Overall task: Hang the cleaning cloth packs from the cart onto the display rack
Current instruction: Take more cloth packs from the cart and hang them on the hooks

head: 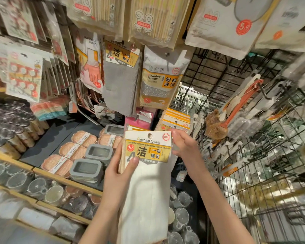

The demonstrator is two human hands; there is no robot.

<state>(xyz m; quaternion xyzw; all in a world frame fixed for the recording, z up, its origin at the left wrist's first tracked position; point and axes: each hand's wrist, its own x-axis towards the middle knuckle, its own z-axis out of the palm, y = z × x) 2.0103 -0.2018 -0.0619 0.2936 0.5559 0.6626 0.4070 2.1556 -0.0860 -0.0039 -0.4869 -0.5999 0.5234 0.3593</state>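
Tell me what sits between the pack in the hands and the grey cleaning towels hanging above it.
In the head view, a pink pack on a hook lies between the held cleaning towels pack and the hanging grey towels. Yellow-striped packs sit just to the right.

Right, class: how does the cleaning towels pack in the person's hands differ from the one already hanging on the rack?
The held pack has white cloth; the hanging pack has grey cloth. The held pack is gripped by the left hand and right hand; the hanging pack hangs from the rack, untouched. Both share the yellow label design.
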